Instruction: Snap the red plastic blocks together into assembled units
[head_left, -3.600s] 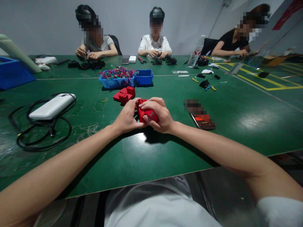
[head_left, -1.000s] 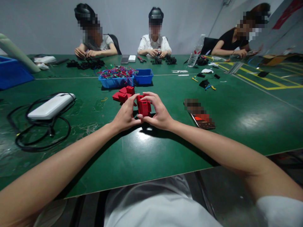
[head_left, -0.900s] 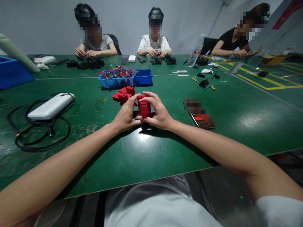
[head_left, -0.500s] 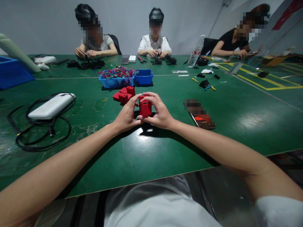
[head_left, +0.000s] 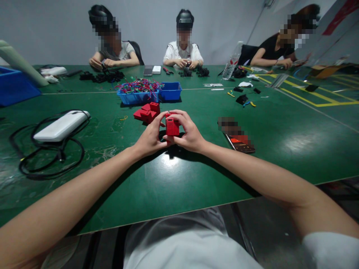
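A small red box-shaped part (head_left: 172, 127) with slots on its face is held upright between my two hands, just above the green table (head_left: 196, 183). My left hand (head_left: 151, 136) grips it from the left, thumb low and index finger high. From the right, my right hand (head_left: 190, 132) has its fingers curled over the top and its thumb at the bottom edge. Both sets of fingertips meet around the part. Beyond my left hand lies a pile of red parts (head_left: 147, 112).
Behind are a blue bin (head_left: 137, 98) of coloured wires and a smaller blue bin (head_left: 171, 92). A white power bank (head_left: 61, 127) with black cable lies left, a phone (head_left: 237, 136) right. A bottle (head_left: 232, 63) stands farther back. Three people sit across the table.
The red part has turned slightly in my fingers, and its lower end now shows below the thumbs. Both hands have stayed nearly in place.
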